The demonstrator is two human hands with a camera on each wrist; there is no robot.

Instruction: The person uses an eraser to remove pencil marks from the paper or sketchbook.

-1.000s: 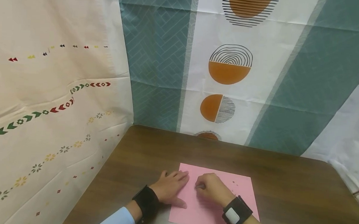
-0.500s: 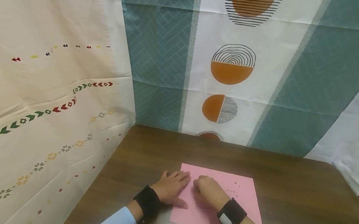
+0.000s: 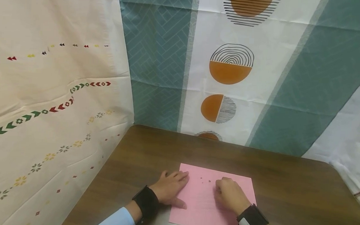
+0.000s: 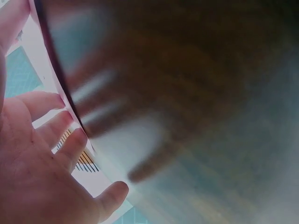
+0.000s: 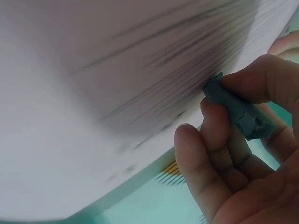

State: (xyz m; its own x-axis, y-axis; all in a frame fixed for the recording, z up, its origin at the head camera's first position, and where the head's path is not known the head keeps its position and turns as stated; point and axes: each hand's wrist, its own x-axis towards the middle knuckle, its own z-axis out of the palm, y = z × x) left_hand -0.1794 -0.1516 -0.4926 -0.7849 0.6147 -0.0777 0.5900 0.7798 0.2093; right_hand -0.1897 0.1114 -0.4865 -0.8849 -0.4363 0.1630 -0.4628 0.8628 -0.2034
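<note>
A sheet of pink paper (image 3: 194, 215) lies on the table, bearing faint grey pencil lines (image 5: 187, 51). My left hand (image 3: 169, 188) rests with spread fingers on its left edge; the left wrist view shows the palm (image 4: 42, 168) and a dark reflection in the tabletop. Over the right half of the sheet, my right hand (image 3: 232, 195) pinches a short, dark grey-blue eraser (image 5: 238, 109) between thumb and fingers, its tip down at the lines. From the head view the eraser is hidden by the hand. Small dark crumbs (image 3: 209, 181) lie left of the right hand.
The brown wooden table (image 3: 299, 192) extends around the paper. A teal and white patterned cloth (image 3: 158, 58) hangs behind it, and a cream patterned cloth (image 3: 48, 121) along the left side.
My right hand has gone from the sheet's left-middle to its right side, uncovering crumbs on the left and covering those on the right. The left hand stays on the paper's edge.
</note>
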